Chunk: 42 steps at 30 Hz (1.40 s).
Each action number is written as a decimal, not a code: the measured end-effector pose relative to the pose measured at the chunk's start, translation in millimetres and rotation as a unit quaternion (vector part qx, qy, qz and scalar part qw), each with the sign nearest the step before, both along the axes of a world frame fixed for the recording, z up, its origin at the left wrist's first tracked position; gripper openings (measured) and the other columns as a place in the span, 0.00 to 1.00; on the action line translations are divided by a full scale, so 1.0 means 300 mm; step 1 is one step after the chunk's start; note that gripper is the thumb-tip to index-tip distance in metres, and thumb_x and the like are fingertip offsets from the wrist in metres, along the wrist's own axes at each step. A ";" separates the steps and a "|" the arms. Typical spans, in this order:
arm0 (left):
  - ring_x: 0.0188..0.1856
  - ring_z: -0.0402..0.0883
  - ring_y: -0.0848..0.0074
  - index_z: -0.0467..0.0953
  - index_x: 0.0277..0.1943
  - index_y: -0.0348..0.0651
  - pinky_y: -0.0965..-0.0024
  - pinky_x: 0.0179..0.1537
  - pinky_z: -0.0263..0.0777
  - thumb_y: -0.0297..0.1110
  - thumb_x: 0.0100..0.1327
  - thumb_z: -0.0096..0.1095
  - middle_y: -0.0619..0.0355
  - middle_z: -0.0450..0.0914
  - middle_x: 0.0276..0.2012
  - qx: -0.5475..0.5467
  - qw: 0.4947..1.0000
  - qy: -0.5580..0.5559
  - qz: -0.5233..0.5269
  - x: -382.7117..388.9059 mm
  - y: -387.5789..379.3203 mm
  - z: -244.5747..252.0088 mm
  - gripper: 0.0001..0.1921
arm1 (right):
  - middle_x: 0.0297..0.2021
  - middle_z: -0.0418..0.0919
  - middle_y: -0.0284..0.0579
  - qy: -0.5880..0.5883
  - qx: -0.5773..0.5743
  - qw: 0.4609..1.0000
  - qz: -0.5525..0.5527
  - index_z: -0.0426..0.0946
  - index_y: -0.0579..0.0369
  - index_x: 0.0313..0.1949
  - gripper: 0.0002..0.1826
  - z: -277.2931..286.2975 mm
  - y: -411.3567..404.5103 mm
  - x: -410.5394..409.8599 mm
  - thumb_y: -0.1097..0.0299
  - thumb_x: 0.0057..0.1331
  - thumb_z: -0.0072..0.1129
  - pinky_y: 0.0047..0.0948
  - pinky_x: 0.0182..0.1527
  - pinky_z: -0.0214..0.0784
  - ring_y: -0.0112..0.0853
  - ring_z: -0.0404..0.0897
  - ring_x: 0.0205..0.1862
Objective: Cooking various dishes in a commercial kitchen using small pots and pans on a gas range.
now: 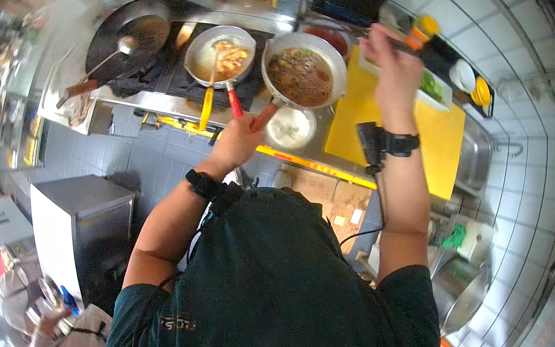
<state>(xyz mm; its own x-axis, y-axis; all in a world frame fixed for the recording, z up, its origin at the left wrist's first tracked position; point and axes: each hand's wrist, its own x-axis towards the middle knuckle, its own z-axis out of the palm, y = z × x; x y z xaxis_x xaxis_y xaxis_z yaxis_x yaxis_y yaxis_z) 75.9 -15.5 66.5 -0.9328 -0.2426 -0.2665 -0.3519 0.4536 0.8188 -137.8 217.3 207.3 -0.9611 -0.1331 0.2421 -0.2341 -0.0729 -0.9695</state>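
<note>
My left hand point(237, 141) grips the brown handle of a saucepan point(303, 73) that holds dark, bubbling sauce with green bits. Left of it, a smaller saucepan point(202, 68) with a red handle stands on the stove, holding orange-brown food and a yellow-handled utensil point(206, 109). My right hand point(392, 56) is raised above the yellow cutting board point(395, 129), blurred, near a dark bar-like thing and a yellow-orange container point(424, 29); what it holds, if anything, is unclear. A bowl of pale content point(291, 127) sits just below the larger pan.
At left stand a wok point(133, 41) and a ladle point(125, 44). A white tray of green vegetables point(434, 89), a white bowl point(462, 75) and a sink point(473, 153) are at right. Another person's hand point(49, 320) shows at lower left.
</note>
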 end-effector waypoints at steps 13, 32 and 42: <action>0.36 0.82 0.67 0.81 0.43 0.26 0.59 0.41 0.75 0.37 0.68 0.68 0.45 0.84 0.31 0.046 0.995 0.011 -0.090 -0.108 0.223 -0.029 0.16 | 0.54 0.86 0.49 -0.117 -0.103 0.980 -0.127 0.82 0.67 0.59 0.16 -0.254 0.746 0.175 0.71 0.76 0.67 0.33 0.58 0.82 0.39 0.89 0.51; 0.37 0.82 0.70 0.82 0.47 0.30 0.62 0.42 0.76 0.39 0.69 0.65 0.46 0.85 0.34 0.058 0.982 -0.078 -0.164 -0.217 0.570 -0.161 0.17 | 0.50 0.87 0.49 -0.153 -0.214 0.931 -0.254 0.82 0.67 0.56 0.14 -0.501 0.975 0.439 0.71 0.76 0.67 0.32 0.54 0.84 0.36 0.88 0.49; 0.40 0.87 0.61 0.82 0.53 0.29 0.57 0.45 0.78 0.40 0.69 0.65 0.42 0.88 0.38 0.050 0.986 -0.078 -0.141 -0.259 0.596 -0.292 0.20 | 0.53 0.86 0.44 -0.176 -0.184 0.933 -0.255 0.84 0.66 0.55 0.11 -0.574 0.967 0.462 0.77 0.76 0.66 0.30 0.60 0.83 0.33 0.87 0.52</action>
